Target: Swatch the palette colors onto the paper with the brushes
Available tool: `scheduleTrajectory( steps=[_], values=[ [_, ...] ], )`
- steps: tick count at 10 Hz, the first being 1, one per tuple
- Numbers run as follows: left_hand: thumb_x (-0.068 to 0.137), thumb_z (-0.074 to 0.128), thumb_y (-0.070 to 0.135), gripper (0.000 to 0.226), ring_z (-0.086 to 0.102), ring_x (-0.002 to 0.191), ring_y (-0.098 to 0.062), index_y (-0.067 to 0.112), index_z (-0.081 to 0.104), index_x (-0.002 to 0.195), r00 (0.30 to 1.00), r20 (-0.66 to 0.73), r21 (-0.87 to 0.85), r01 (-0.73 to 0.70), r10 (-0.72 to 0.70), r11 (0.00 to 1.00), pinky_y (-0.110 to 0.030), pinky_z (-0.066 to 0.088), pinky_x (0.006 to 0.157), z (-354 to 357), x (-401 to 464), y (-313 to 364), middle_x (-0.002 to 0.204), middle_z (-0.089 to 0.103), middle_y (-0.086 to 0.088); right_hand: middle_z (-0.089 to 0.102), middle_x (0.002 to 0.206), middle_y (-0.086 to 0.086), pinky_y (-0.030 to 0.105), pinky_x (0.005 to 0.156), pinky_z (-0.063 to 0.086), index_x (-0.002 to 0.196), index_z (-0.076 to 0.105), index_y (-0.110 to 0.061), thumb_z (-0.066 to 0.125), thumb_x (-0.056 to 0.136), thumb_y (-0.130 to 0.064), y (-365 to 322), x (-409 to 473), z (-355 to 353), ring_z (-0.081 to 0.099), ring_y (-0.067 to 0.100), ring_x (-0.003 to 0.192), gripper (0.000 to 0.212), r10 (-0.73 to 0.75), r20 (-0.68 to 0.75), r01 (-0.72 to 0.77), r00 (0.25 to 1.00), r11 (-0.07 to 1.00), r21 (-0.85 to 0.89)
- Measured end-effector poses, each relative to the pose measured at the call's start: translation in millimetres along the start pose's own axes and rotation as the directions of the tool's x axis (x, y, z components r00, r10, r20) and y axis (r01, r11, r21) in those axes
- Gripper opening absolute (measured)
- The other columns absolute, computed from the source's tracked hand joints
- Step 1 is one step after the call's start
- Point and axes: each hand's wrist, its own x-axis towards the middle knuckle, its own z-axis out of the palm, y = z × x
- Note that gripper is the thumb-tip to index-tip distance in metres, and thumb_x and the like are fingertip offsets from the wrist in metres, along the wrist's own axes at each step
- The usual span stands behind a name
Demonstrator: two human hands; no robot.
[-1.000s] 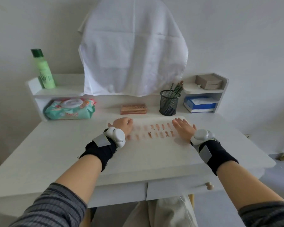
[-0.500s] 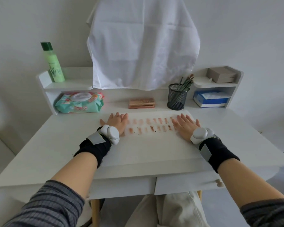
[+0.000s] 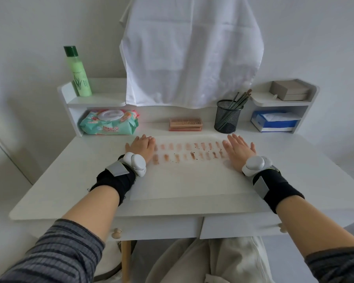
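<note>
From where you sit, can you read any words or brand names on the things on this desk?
None can be read for certain.
Green bottle: dark lettering above a plant drawing, too blurred.
Wet wipes pack: pink characters along the front, too small.
Makeup palette: pale lettering on the lid, illegible.
Blue tissue box: no text visible.

White cloth (image 3: pixel 190 52) draped at rear. Green bottle (image 3: pixel 77 72) on left shelf, wipes pack (image 3: pixel 108 122) beneath; grey box (image 3: pixel 289 90) and tissue box (image 3: pixel 274 121) at right.
</note>
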Motion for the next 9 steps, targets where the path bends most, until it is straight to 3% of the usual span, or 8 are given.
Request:
scheduleTrajectory(
  steps=[1, 2, 4, 7, 8, 9],
  values=[
    [0.100, 0.027, 0.019, 0.036, 0.033, 0.130, -0.026, 0.009, 0.051, 0.125, 1.000, -0.005, 0.060, -0.004, 0.004, 0.998, -0.046, 0.019, 0.107, -3.8, -3.9, -9.8, 0.135, 0.045, -0.009, 0.007, 0.158, -0.002, 0.044, 0.115, -0.004, 0.148, 0.018, -0.020, 0.019, 0.102, -0.031, 3.6, 0.0, -4.3, 0.001, 0.015, 0.145, 0.047, -0.016, 0.003, 0.016, 1.000, 0.999, -0.045],
    [0.097, 0.028, 0.017, 0.028, 0.035, 0.121, -0.027, 0.010, 0.050, 0.112, 1.000, 0.014, 0.162, -0.002, -0.001, 0.987, -0.049, 0.024, 0.103, -5.1, -4.1, -20.1, 0.124, 0.047, -0.007, 0.009, 0.158, 0.000, 0.046, 0.116, -0.001, 0.146, 0.021, -0.018, 0.020, 0.102, -0.026, 10.9, -0.6, -3.3, 0.002, 0.018, 0.145, 0.045, 0.000, 0.039, 0.003, 0.999, 0.997, -0.071],
    [0.100, 0.022, 0.024, 0.034, 0.026, 0.132, -0.027, 0.018, 0.037, 0.130, 0.997, 0.074, 0.259, -0.030, 0.011, 0.965, -0.055, 0.020, 0.107, -3.8, -4.3, -29.4, 0.145, 0.031, -0.003, 0.008, 0.158, 0.000, 0.044, 0.116, -0.001, 0.148, 0.018, -0.020, 0.017, 0.101, -0.031, 11.5, 1.8, 1.4, 0.003, 0.019, 0.145, 0.048, 0.024, 0.076, -0.018, 0.997, 0.996, -0.084],
    [0.100, 0.022, 0.025, 0.035, 0.024, 0.135, -0.028, 0.018, 0.036, 0.131, 0.996, 0.086, 0.295, -0.031, 0.006, 0.955, -0.055, 0.021, 0.107, -3.7, -5.7, -27.9, 0.148, 0.030, -0.004, 0.011, 0.157, 0.000, 0.047, 0.116, 0.003, 0.147, 0.019, -0.018, 0.018, 0.101, -0.029, 5.9, 0.0, -2.1, 0.006, 0.020, 0.145, 0.047, 0.038, 0.095, -0.023, 0.995, 0.989, -0.149],
    [0.100, 0.021, 0.027, 0.042, 0.015, 0.142, -0.025, 0.016, 0.031, 0.140, 1.000, 0.001, 0.271, -0.007, 0.007, 0.963, -0.051, 0.016, 0.112, -3.3, -0.9, -20.4, 0.155, 0.020, -0.002, 0.011, 0.157, -0.001, 0.046, 0.117, 0.001, 0.148, 0.017, -0.019, 0.021, 0.100, -0.024, -6.1, 7.1, -9.7, 0.005, 0.017, 0.145, 0.048, -0.022, -0.014, 0.020, 1.000, 0.991, -0.129],
    [0.100, 0.027, 0.028, 0.045, 0.011, 0.145, -0.026, 0.012, 0.031, 0.142, 0.954, -0.198, 0.210, -0.182, 0.224, 0.961, -0.049, 0.014, 0.113, -14.7, 18.5, 4.6, 0.155, 0.023, -0.005, 0.015, 0.156, -0.003, 0.042, 0.116, -0.002, 0.148, 0.019, -0.019, 0.023, 0.101, -0.032, -30.4, 28.5, -28.4, 0.006, 0.015, 0.145, 0.048, -0.168, -0.233, 0.140, 0.958, 0.981, -0.132]
  ],
)
